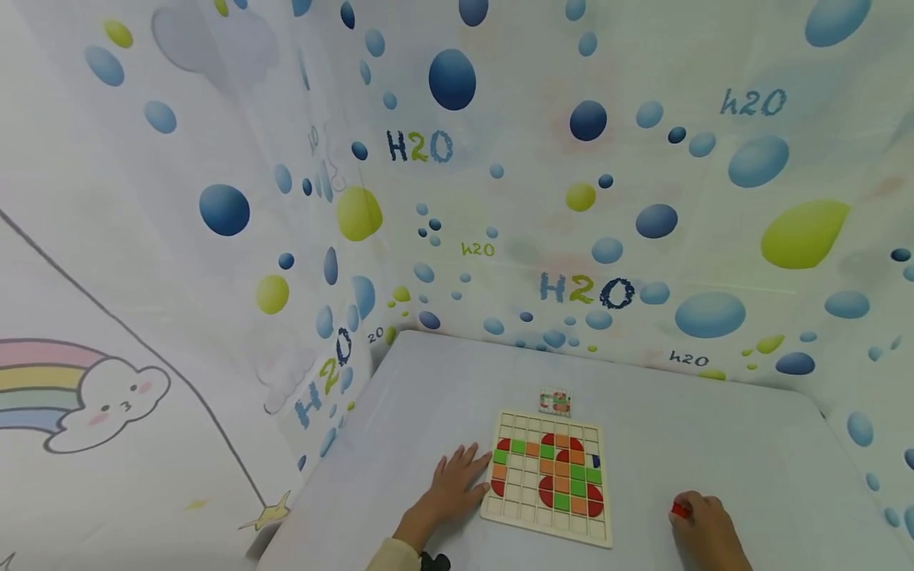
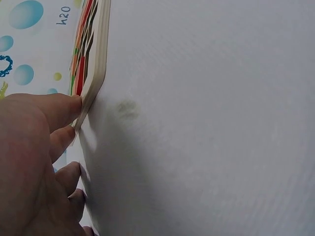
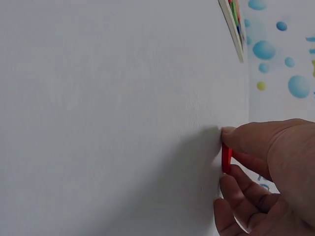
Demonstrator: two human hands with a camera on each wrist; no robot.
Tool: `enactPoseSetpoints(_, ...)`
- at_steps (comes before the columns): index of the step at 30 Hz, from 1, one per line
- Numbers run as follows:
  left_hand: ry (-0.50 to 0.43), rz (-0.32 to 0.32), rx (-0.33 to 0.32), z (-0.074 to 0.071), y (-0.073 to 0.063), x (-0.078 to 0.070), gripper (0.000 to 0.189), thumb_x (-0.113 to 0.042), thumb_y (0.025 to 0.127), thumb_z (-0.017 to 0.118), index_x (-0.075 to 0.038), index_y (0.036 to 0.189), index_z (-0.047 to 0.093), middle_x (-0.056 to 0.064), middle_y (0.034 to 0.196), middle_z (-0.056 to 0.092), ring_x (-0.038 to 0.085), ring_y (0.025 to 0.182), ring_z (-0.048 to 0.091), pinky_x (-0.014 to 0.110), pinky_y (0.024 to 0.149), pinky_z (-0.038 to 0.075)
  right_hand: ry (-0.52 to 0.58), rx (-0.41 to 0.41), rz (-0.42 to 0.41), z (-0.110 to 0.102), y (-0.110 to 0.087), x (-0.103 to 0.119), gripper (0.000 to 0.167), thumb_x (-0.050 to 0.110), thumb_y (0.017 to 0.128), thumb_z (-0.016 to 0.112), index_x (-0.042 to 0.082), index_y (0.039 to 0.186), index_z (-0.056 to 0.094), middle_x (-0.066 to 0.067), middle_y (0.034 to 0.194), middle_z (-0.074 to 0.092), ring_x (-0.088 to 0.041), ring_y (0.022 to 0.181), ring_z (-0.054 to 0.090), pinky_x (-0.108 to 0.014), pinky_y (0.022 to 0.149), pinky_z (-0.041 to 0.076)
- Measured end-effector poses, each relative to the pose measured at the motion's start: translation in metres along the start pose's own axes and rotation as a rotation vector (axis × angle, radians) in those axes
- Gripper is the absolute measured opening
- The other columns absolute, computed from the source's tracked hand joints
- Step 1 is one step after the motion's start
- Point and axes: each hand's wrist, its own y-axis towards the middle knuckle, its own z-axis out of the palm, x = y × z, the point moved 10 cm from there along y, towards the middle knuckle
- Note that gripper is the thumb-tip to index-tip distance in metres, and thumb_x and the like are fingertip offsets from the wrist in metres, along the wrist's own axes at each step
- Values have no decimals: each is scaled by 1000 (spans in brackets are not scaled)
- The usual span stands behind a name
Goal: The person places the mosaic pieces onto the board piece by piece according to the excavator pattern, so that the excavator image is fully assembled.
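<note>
A square wooden grid board [image 1: 514, 511] lies on the table, partly filled with red, green and orange pieces and one dark blue piece at its right side. My left hand [image 1: 451, 482] rests at the board's left edge, fingers spread, with thumb and index fingertip against the rim in the left wrist view. To the right of the board, my right hand [image 1: 705, 527] pinches a small red puzzle piece [image 3: 226, 158] between thumb and fingers, close over the table. Just beyond the board lies a small pattern card [image 1: 554, 401] printed with coloured shapes.
The white table [image 1: 428, 381] ends at the back against a wall covering [image 1: 514, 198] printed with bubbles and H2O lettering. A small black object [image 1: 435, 562] shows beside the left sleeve [image 1: 396, 555] at the bottom.
</note>
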Motion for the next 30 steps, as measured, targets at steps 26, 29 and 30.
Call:
enactPoseSetpoints(26,-1,-27,6,14,6,15,58,-37,105,59,-24,160,48,13,170,37,42,159,26,70,126,16,-40,-144,-359,38,-5,191,21,16,88,83,11,104,71,-2,100,64,-21,91,59,-46,72,50)
enactPoseSetpoints(29,-2,-24,21,8,3,8,58,-37,106,59,-23,161,47,14,170,36,43,159,25,71,125,16,-57,-168,-428,51,-8,220,21,19,87,86,14,103,73,-1,101,66,-23,96,62,-47,73,48)
enactPoseSetpoints(30,-1,-20,23,5,2,6,58,-37,105,60,-22,160,47,15,170,37,44,159,26,71,125,16,-56,-167,-449,55,-9,229,22,19,87,86,14,103,73,-1,101,67,-24,96,63,-48,73,49)
